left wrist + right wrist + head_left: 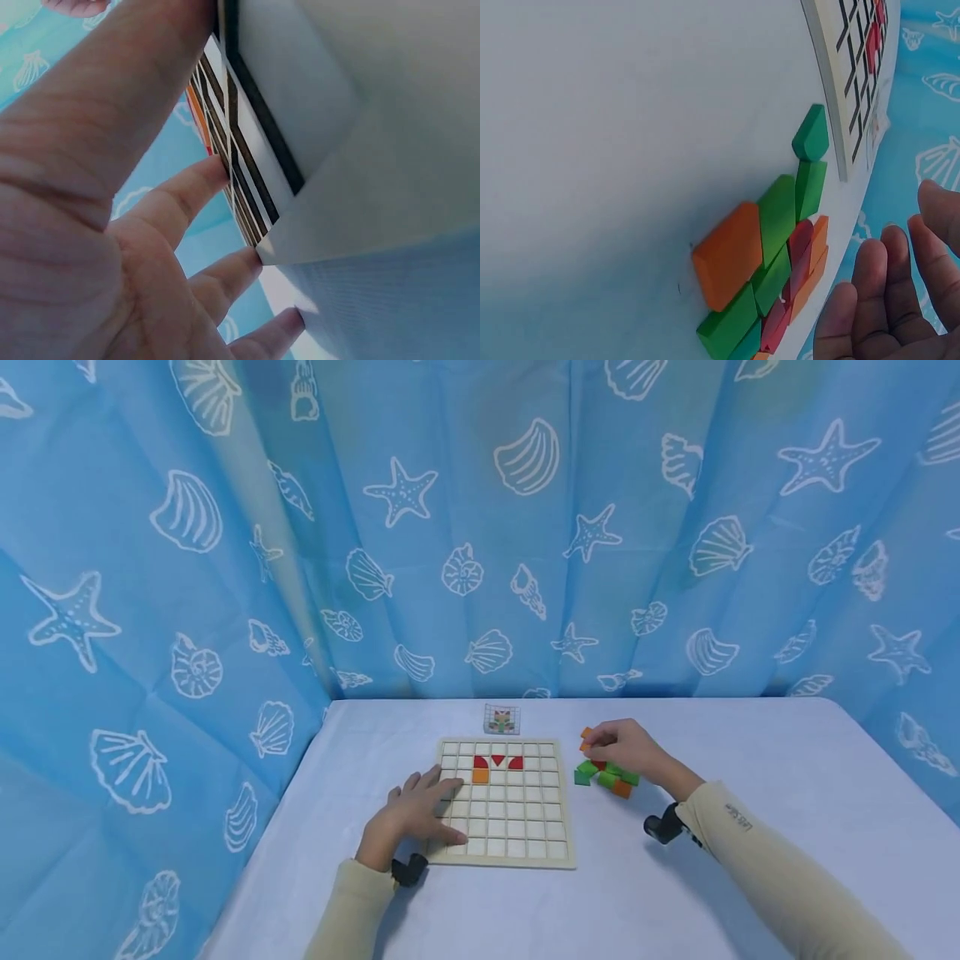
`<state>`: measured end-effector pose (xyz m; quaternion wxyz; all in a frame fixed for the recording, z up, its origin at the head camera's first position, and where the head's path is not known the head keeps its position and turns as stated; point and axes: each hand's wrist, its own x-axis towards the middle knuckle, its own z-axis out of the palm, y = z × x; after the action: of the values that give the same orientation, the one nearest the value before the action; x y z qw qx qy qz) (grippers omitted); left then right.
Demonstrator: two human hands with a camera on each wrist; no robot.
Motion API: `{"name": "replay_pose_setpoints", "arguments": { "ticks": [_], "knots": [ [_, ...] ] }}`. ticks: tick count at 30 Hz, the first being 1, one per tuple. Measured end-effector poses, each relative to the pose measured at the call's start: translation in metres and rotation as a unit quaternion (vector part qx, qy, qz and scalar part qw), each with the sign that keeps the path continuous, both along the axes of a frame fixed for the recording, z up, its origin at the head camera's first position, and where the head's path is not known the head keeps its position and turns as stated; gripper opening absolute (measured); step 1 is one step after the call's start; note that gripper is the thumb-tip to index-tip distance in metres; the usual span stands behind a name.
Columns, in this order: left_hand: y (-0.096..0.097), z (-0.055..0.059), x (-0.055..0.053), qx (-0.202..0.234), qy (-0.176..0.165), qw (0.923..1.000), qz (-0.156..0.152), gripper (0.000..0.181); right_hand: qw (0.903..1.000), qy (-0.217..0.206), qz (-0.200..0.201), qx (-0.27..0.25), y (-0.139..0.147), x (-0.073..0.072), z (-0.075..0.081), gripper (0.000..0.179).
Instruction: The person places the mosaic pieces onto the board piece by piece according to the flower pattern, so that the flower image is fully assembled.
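My left hand (pixel 416 810) rests spread on the left edge of a pale grid board (pixel 566 827). In the left wrist view, its fingertips (pixel 217 169) lie along the board's side. Red rounded pieces (pixel 516 763), a red triangle (pixel 497 760) and an orange square (pixel 480 776) sit in the upper cells. Right of the board, my right hand (pixel 626 747) is over a group of coloured blocks, fingertips close to the orange blocks (pixel 586 733). The right wrist view shows its fingers loosely bent with nothing visible between them. Several green blocks (pixel 776 217) and a larger orange block (pixel 727 255) lie beside it.
Behind the board stands a small clear gridded card (pixel 502 719) with a coloured flower-like pattern. Everything lies on a white-covered table (pixel 750 743). A blue shell-print curtain (pixel 450 527) hangs along the back and left edges.
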<state>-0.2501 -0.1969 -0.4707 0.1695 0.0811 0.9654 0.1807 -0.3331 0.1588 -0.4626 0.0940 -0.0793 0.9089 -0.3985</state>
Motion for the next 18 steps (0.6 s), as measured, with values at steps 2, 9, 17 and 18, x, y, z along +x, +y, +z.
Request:
{"name": "replay_pose_setpoints", "arguments": {
  "ticks": [2,9,17,18],
  "knots": [
    [0.001,-0.001,-0.001,0.002,0.0,1.0,-0.001,0.09,1.0,-0.003,-0.002,-0.002,0.002,-0.002,0.001,0.022],
    [0.001,-0.001,0.0,-0.01,-0.001,0.9999,0.014,0.09,0.9997,-0.013,-0.007,-0.017,-0.001,-0.009,0.0,0.025],
    [0.001,-0.003,0.0,0.003,0.002,0.9999,0.017,0.09,1.0,0.001,-0.005,-0.004,-0.007,-0.012,0.002,0.027],
    [0.001,-0.003,0.0,0.002,0.003,0.9998,0.017,0.09,1.0,0.002,-0.007,-0.003,-0.008,-0.012,0.001,0.028]
  ]
}}
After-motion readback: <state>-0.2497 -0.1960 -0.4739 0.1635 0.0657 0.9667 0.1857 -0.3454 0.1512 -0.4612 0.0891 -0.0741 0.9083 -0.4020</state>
